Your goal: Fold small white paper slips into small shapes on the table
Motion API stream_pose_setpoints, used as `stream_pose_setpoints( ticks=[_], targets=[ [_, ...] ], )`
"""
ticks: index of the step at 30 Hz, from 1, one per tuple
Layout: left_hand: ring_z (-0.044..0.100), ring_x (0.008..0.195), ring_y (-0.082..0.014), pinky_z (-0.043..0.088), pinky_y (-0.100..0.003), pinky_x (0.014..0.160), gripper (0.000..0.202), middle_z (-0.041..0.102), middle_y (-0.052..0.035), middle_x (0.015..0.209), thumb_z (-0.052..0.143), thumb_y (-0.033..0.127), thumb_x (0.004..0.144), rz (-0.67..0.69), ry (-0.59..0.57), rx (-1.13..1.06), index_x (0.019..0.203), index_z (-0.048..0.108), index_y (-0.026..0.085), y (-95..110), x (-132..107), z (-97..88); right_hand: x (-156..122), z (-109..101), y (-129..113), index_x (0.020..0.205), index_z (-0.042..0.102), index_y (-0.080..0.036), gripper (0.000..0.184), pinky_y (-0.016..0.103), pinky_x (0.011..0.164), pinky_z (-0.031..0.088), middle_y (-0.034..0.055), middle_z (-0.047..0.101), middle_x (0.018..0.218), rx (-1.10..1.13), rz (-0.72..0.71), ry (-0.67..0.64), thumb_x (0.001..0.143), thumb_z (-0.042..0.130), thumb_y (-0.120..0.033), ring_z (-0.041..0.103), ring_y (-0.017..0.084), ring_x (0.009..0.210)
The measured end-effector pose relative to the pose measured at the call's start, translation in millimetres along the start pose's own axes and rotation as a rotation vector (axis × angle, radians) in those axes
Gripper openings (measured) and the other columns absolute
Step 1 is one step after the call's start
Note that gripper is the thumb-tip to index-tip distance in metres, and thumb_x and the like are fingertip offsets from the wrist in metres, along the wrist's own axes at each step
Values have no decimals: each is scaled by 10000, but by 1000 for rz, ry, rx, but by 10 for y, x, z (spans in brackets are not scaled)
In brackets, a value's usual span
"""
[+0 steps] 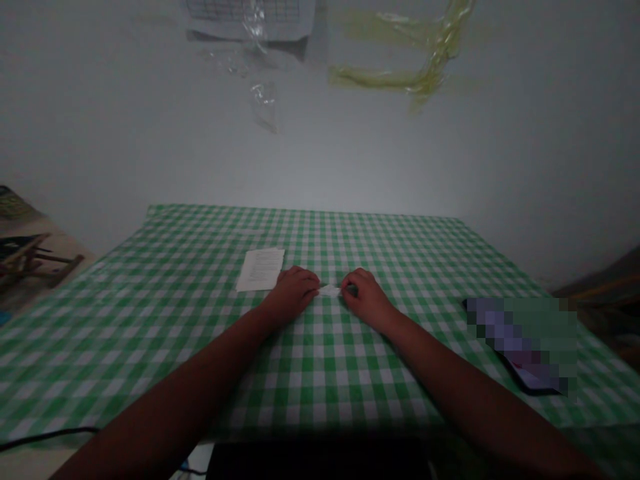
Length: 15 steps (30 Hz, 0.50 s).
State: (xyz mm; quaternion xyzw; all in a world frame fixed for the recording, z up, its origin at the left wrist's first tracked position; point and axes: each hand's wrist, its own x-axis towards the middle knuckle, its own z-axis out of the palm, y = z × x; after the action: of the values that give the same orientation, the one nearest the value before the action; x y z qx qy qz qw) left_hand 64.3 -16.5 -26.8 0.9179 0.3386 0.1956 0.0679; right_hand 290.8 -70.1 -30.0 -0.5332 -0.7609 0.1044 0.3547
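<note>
A small white piece of folded paper (329,290) lies low over the tablecloth, stretched between both hands. My left hand (296,288) has its fingers closed on the paper's left end. At the opposite end, my right hand (364,295) pinches the paper between thumb and curled fingers. Just left of my left hand is a stack of white printed sheets (261,269), partly covered by that hand at its lower right corner. The paper's exact folds are too small and dim to make out.
A green and white checked tablecloth (330,380) covers the table, which meets a white wall (320,153). On the right lies a phone-like dark-edged device (515,347), partly blurred out. A black cable (50,435) runs at lower left. Wooden furniture (37,260) stands beyond the left edge.
</note>
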Motion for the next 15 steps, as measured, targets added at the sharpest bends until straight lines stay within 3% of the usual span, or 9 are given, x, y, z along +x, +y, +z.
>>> stream_pose_setpoints(
  ticks=[15],
  targets=[
    [547,1101,-245,400,-437,952,150,694,-30,1134,597,255,915,-44,-5,-7,980,730,231,26,4,-24,-7,-6,-89,874,659,-171,86,380,891,422,72,650,904,-104,1,-55,808,664,-116,547,225,919]
  ],
)
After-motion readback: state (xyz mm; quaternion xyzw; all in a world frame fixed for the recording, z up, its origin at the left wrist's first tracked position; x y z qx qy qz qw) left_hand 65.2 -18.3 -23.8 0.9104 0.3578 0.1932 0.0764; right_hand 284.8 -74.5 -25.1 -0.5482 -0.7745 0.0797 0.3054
